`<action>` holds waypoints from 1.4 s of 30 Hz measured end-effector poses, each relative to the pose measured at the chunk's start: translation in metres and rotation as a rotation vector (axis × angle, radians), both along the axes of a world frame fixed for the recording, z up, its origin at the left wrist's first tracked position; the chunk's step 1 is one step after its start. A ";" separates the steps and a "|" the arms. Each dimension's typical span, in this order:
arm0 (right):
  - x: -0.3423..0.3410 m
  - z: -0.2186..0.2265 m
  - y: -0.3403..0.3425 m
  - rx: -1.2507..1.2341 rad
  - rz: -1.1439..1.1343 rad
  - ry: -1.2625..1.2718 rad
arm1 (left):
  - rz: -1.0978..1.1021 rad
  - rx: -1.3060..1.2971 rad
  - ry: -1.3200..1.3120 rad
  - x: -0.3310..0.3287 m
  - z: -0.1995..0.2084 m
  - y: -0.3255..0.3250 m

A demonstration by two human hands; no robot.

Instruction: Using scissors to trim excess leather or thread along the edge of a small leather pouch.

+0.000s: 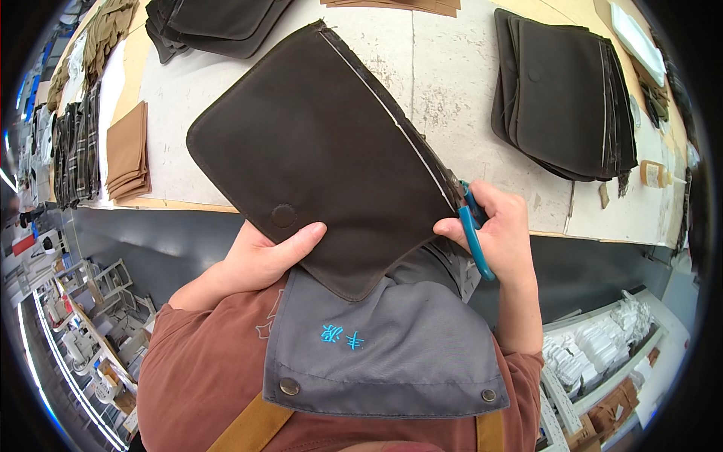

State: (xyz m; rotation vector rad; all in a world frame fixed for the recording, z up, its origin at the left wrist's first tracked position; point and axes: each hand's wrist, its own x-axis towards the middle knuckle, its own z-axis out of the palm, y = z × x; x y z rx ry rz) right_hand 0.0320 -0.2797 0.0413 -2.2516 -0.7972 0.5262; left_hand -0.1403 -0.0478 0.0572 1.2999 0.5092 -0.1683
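The left hand (260, 260) is pinching the lower edge of a dark brown fabric panel (316, 143), thumb lying flat on top and the other fingers hidden beneath. The right hand (501, 230) is curling closed around teal-handled thread snips (474, 233), fingertips also touching the panel's stitched right edge (the blades are probably tucked behind the cloth). The panel, matte with rounded corners and a round snap (283, 215), is being held above a grey apron bib (384, 354), over the worktable (452, 83).
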 end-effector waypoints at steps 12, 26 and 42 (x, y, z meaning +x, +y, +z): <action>0.001 0.001 0.000 0.001 -0.003 0.079 | -0.017 0.013 -0.002 0.002 -0.001 0.000; 0.009 0.010 0.016 -0.092 -0.001 0.062 | -0.051 0.034 -0.042 0.005 -0.003 -0.002; 0.008 0.000 0.014 0.026 -0.043 0.050 | -0.043 0.032 -0.046 0.006 -0.006 -0.001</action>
